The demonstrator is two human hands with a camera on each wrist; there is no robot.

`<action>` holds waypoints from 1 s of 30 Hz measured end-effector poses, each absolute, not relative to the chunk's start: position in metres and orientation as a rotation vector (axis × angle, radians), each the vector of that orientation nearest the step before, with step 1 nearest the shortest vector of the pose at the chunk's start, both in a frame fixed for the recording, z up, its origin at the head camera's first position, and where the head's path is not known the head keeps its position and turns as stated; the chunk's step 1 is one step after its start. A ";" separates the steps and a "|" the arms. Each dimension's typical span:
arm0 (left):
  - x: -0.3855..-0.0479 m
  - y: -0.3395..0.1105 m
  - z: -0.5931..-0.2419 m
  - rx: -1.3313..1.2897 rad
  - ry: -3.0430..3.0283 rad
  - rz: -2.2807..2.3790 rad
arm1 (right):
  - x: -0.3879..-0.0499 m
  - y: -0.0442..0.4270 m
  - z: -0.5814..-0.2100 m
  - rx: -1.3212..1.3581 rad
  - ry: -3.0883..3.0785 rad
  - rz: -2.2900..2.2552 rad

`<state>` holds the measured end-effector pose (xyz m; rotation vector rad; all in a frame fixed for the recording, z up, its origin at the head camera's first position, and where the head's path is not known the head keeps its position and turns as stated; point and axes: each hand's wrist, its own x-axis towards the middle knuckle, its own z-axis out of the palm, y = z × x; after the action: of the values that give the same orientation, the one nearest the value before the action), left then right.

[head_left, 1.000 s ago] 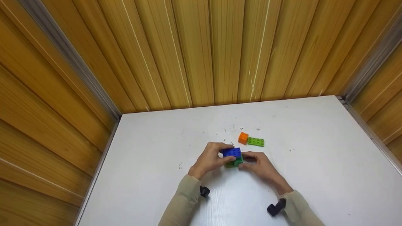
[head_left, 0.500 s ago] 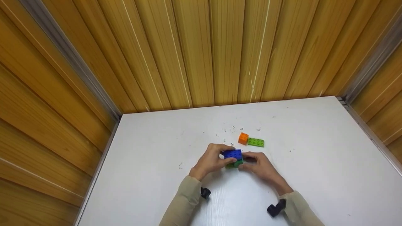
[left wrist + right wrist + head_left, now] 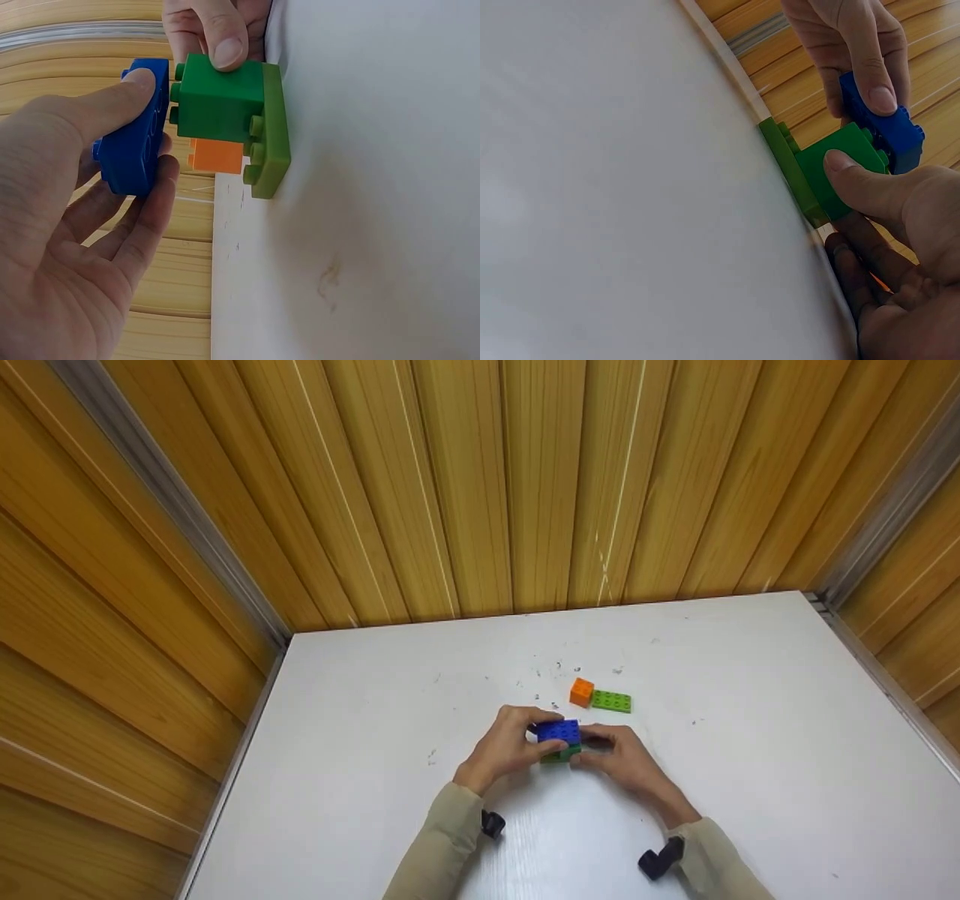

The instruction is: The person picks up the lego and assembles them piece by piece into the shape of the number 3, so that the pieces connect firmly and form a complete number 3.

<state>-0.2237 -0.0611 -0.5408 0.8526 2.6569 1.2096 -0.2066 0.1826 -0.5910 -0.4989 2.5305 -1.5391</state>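
Observation:
My left hand (image 3: 508,744) pinches a blue toy brick (image 3: 139,139) between thumb and fingers. It is held just over the studs of a dark green brick (image 3: 221,97), with a narrow gap showing in the left wrist view. That green brick sits on one end of a lime green studded plate (image 3: 275,142), which lies on the table. With the thumb on the near side and fingers behind, my right hand (image 3: 626,757) grips the dark green brick. In the head view the blue brick covers much of the stack.
Behind the hands, an orange brick (image 3: 581,692) stands beside another lime green plate (image 3: 612,701) on the white table (image 3: 360,735). Dark specks mark the surface near them. Wood-patterned panels (image 3: 465,487) rise at the back and sides.
My left hand has shifted slightly right and toward me with the blue brick, bringing it more squarely over the dark green one. The right hand stays nearly still.

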 end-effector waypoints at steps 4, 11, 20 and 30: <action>-0.223 -0.060 -0.541 0.864 2.652 1.219 | -0.207 0.183 -0.591 -0.510 2.522 -1.548; -0.224 -0.059 -0.544 0.890 2.633 1.241 | -0.207 0.184 -0.590 -0.508 2.509 -1.555; -0.224 -0.059 -0.546 0.896 2.632 1.246 | -0.206 0.183 -0.591 -0.498 2.514 -1.548; -0.225 -0.059 -0.546 0.956 2.623 1.265 | -0.207 0.184 -0.592 -0.536 2.515 -1.574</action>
<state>-0.2247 -0.0587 -0.5465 0.9557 2.6229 1.2652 -0.2067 0.1836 -0.5924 -0.5364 2.5151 -1.5744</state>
